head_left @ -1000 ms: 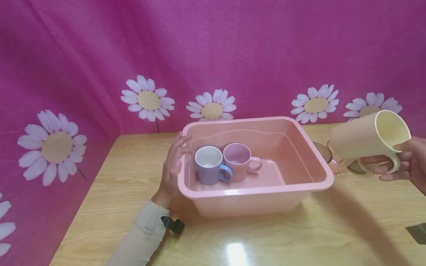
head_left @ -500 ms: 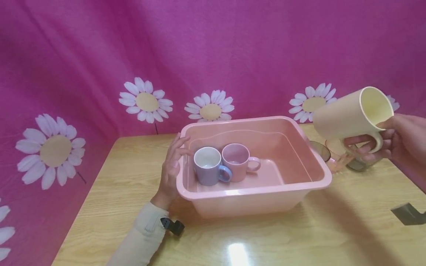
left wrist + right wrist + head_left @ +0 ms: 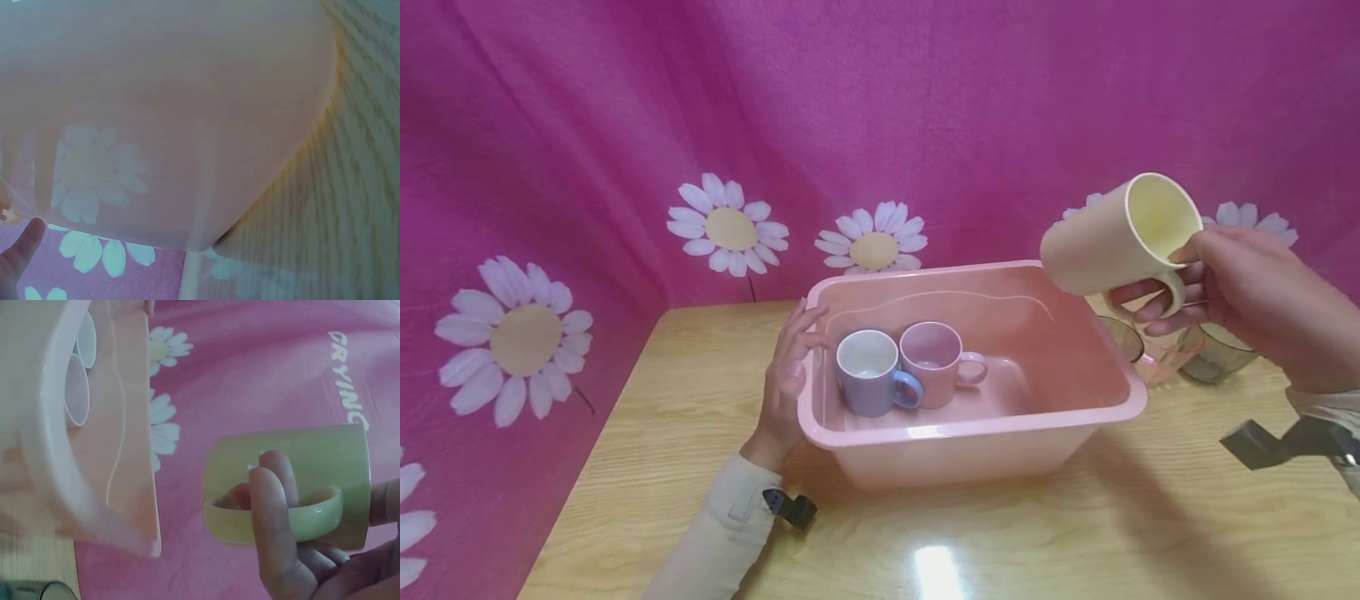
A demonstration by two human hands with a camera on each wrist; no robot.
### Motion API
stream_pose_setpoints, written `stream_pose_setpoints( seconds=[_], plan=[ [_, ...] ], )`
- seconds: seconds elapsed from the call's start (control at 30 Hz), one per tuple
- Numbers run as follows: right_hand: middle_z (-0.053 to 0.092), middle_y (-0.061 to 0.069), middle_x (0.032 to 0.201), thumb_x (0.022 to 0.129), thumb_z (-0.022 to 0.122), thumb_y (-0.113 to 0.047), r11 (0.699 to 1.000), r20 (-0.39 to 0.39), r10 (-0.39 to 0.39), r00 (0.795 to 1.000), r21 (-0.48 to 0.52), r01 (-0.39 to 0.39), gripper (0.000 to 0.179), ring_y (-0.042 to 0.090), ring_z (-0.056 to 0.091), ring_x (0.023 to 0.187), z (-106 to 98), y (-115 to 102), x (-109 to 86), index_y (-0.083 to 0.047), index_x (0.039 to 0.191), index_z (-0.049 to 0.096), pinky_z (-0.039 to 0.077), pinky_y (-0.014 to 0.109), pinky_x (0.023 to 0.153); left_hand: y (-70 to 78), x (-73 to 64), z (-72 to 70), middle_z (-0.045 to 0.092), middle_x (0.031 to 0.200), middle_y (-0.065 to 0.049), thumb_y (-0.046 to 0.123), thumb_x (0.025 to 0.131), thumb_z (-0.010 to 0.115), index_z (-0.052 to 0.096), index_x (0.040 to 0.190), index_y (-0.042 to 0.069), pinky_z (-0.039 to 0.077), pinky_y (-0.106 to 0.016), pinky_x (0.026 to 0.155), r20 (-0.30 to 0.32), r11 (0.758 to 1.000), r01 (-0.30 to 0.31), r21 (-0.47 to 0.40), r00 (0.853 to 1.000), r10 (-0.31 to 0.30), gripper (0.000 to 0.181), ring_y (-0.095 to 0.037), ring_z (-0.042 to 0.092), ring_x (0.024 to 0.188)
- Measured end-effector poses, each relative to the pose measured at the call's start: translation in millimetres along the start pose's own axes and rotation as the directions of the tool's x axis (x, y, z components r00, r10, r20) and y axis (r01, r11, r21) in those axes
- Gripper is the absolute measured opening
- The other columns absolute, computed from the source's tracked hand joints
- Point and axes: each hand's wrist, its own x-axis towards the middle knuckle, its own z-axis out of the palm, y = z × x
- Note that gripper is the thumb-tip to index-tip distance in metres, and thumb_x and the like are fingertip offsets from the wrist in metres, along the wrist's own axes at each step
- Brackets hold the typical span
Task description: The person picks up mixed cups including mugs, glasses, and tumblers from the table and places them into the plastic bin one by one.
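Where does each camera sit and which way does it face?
Head: worn on the head, facing forward and down at the pink plastic tub; the left hand and right hand show.
Left wrist: worn there, facing the tub's outer wall and wooden tabletop; one finger shows.
Right wrist: worn there, facing the pale yellow mug, with the daisy-print backdrop behind; part of that hand shows.
Shared: head and right wrist both show the mug and tub.

Right hand [image 3: 1247, 287] aloft, fingers [image 3: 272, 519] bent

A magenta backdrop [image 3: 925, 100], seemingly cloth, with white daisies [image 3: 730, 229] hung behind a pale wood-grained table [image 3: 688, 392], where a bright glare [image 3: 937, 572] shone.
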Motion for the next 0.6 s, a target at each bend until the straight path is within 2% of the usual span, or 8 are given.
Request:
stream_pose_setpoints(
  seconds=[0.1, 0.2, 0.3, 0.47, 0.6],
  plan=[
    [0.068, 0.027, 0.101, 0.103, 0.033, -0.014, 1.000, 0.020, -0.006, 1.000, 0.018, 0.006, 0.035, 0.028, 0.069, 0.073, 10, -1, 11.1, -0.006, 0.130, 0.055, 0.058, 0.044, 0.064, 0.6, -0.8, -1.2, 0.045, 0.143, -0.015, 0.031, 0.091, 0.029, 0.056, 0.101, -0.002, 0.013, -0.058, 0.115, -0.004, 1.000, 0.011, 0.000, 1.000, -0.011, 0.044, -0.032, 0.020, 0.144],
    [0.070, 0.024, 0.099, 0.101, 0.035, -0.012, 1.000, -0.029, 0.025, 0.999, 0.002, -0.025, 0.032, 0.028, 0.069, 0.069, 19, -1, 18.7, -0.006, 0.121, 0.060, 0.058, 0.046, 0.065, -0.1, -1.0, -1.1, 0.045, 0.144, -0.015, 0.033, 0.092, 0.029, 0.056, 0.101, -0.002, 0.013, -0.058, 0.115, 0.001, 1.000, 0.015, -0.008, 1.000, -0.015, 0.046, -0.031, 0.020, 0.144],
    [0.071, 0.020, 0.095, 0.100, 0.035, -0.014, 0.996, -0.063, 0.059, 0.996, -0.056, -0.063, 0.031, 0.026, 0.069, 0.070, 25, 0, 25.1, -0.007, 0.116, 0.060, 0.058, 0.046, 0.065, -0.1, -0.3, -0.2, 0.044, 0.144, -0.015, 0.035, 0.093, 0.029, 0.057, 0.101, -0.002, 0.013, -0.057, 0.115, 0.002, 1.000, 0.016, -0.018, 1.000, -0.016, 0.047, -0.030, 0.020, 0.144],
    [0.072, 0.017, 0.087, 0.099, 0.031, -0.013, 0.991, -0.075, 0.085, 0.994, -0.098, -0.092, 0.028, 0.024, 0.069, 0.067, 38, 2, 34.5, 0.002, 0.111, 0.051, 0.058, 0.046, 0.065, 1.8, 0.5, 0.8, 0.044, 0.144, -0.015, 0.030, 0.091, 0.030, 0.057, 0.101, -0.001, 0.013, -0.057, 0.115, 0.002, 0.999, 0.025, -0.025, 1.000, -0.025, 0.042, -0.029, 0.019, 0.144],
    [0.071, 0.018, 0.086, 0.098, 0.030, -0.012, 0.987, -0.067, 0.088, 0.994, -0.126, -0.096, 0.027, 0.025, 0.069, 0.068, 48, 3, 40.2, 0.005, 0.113, 0.044, 0.058, 0.047, 0.068, 3.1, 1.3, 0.4, 0.044, 0.144, -0.014, 0.025, 0.088, 0.030, 0.057, 0.101, 0.001, 0.012, -0.057, 0.115, 0.003, 1.000, 0.026, -0.017, 1.000, -0.026, 0.039, -0.029, 0.019, 0.145]
  ],
)
